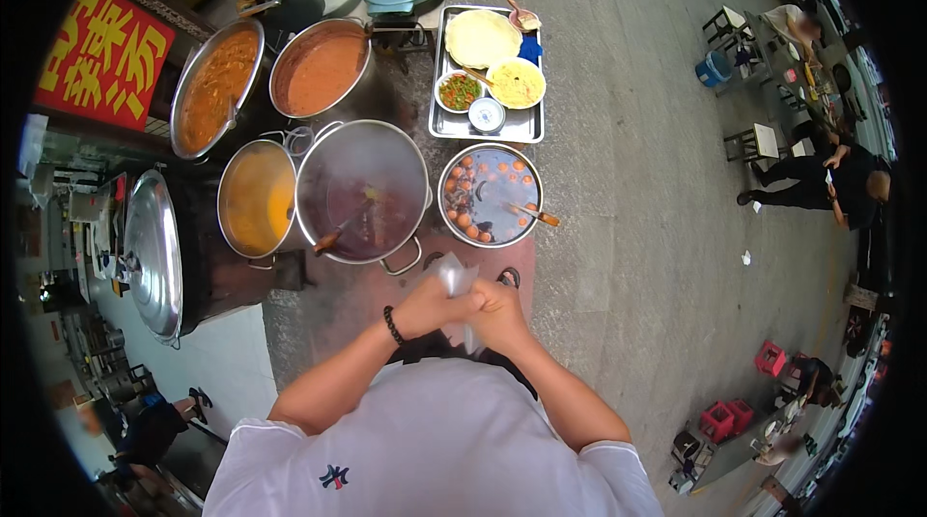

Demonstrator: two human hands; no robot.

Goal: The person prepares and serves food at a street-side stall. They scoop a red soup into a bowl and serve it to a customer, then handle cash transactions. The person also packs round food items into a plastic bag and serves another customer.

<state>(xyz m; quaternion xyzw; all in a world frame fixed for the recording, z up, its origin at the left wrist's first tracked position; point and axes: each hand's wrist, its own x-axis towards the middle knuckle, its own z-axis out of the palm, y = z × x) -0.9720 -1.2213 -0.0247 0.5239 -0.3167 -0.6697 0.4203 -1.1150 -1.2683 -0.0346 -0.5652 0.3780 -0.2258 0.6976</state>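
Observation:
My left hand (434, 308), with a dark bead bracelet at its wrist, and my right hand (498, 310) meet in front of my body. Both grip a thin, clear plastic bag (452, 276) between them. Beyond my hands stands a large steaming pot (347, 191) of dark liquid with a wooden-handled ladle in it. To its right, a round pot (496, 180) holds eggs in dark broth and another wooden-handled utensil (544, 216). A smaller pot (253, 198) of yellow-orange liquid is on the left.
Two tall pots (217, 86) (322, 68) of reddish food stand farther left, near a lidded pot (156, 260). A metal tray (449, 127) carries several bowls and a small tin. People sit and stand by tables (789, 75) at the far right. My sandalled feet show on the floor.

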